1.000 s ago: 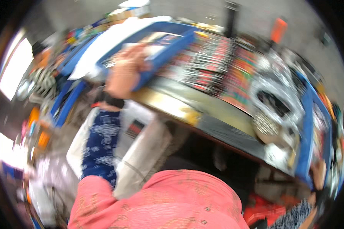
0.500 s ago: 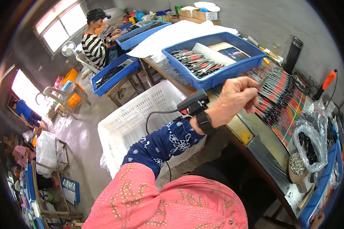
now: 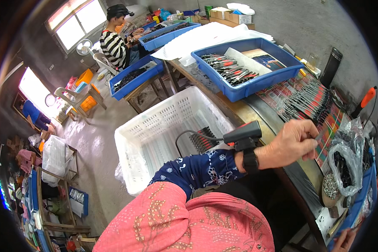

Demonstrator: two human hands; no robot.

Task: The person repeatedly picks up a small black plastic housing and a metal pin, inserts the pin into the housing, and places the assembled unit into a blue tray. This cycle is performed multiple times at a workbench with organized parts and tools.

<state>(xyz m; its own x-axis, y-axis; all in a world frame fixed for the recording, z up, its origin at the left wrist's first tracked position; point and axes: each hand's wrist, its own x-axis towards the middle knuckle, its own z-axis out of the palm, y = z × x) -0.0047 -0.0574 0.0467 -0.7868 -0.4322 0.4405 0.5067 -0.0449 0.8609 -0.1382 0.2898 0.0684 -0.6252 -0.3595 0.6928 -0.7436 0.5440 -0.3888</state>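
Note:
My left hand [image 3: 290,145], with a blue patterned sleeve and a black wrist strap, is above the table's front part, its fingertips pinched on a thin grey piece [image 3: 319,136]. Beyond it, rows of slim metal tools [image 3: 308,101] with red and black handles lie on a colourful printed sheet [image 3: 277,91]. At the lower right edge my right hand [image 3: 344,240] shows only in part, beside a blue tray [image 3: 362,206]; its grip is not readable. A clear plastic bag [image 3: 352,168] of black parts and a bowl of small metal pieces [image 3: 329,185] lie between the hands.
A blue bin [image 3: 243,90] of similar tools stands on the table. On the floor, a white crate [image 3: 132,138] holds more of them. A black cylinder [image 3: 331,66] and an orange-handled tool [image 3: 364,102] are near the wall. A person [image 3: 113,46] sits at the far left.
My left hand has moved right and nearer, away from the rows of tools toward the plastic bag. More of my right hand shows at the lower edge. The view has shifted slightly.

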